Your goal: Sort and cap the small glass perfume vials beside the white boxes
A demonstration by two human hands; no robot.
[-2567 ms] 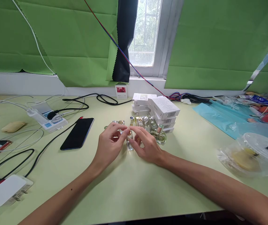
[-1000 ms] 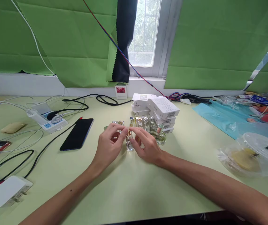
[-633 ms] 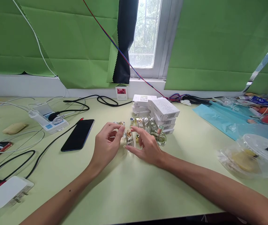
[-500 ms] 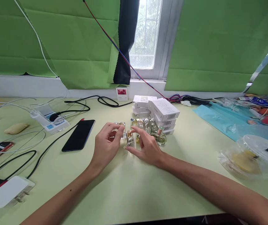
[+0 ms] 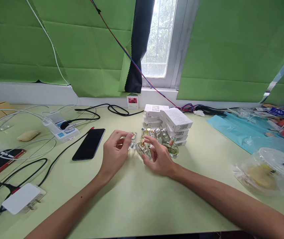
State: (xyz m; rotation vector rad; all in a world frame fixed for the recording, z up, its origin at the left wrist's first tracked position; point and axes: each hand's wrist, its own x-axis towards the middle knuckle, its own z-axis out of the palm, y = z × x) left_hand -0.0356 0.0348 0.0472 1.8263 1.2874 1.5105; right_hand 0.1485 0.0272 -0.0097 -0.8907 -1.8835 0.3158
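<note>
My right hand (image 5: 160,157) holds a rounded, clear glass perfume bottle (image 5: 142,150) with a gold neck, its thumb low on the glass and its index finger near the top. My left hand (image 5: 115,151) has its fingers curled and its thumb against another clear glass perfume bottle (image 5: 133,141), partly hidden behind the fingertips. Just behind my right hand stand several small glass bottles (image 5: 158,134) in a group. A greenish bottle with a pinkish cap (image 5: 173,141) leans beside them, partly covered by the hand.
Stacked white boxes (image 5: 176,119) stand behind the bottles. To the left lie a black phone (image 5: 88,144), a power strip (image 5: 61,127), a white charger (image 5: 24,198) and loose cables. On the right are a blue sheet (image 5: 231,132) and a bagged cup with a straw (image 5: 268,169).
The bottle at my right hand has turned from its narrow side to its broad rounded face. The whole view has shifted slightly, so things appear further right.
</note>
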